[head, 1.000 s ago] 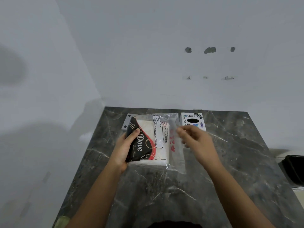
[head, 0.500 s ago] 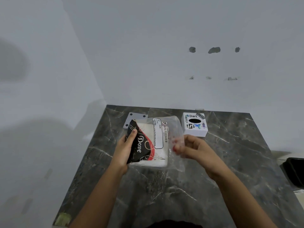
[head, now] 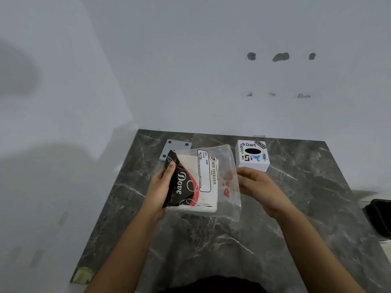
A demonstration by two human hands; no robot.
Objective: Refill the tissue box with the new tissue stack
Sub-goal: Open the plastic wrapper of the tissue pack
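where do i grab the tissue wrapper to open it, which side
Pinch the loose clear flap at its right end, coming from the right: the stack sits at the left end, gripped by the left hand, so the flap is empty plastic.

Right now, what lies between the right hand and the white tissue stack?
In the head view, only the empty clear end of the plastic wrapper, printed with red marks; the right hand holds its edge.

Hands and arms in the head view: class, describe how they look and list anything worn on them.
Two bare human hands, the left hand and right hand, with both forearms uncovered down to the frame's bottom edge. No sleeves, gloves, watch, rings or bracelets show. The left thumbnail looks pinkish, perhaps polish.
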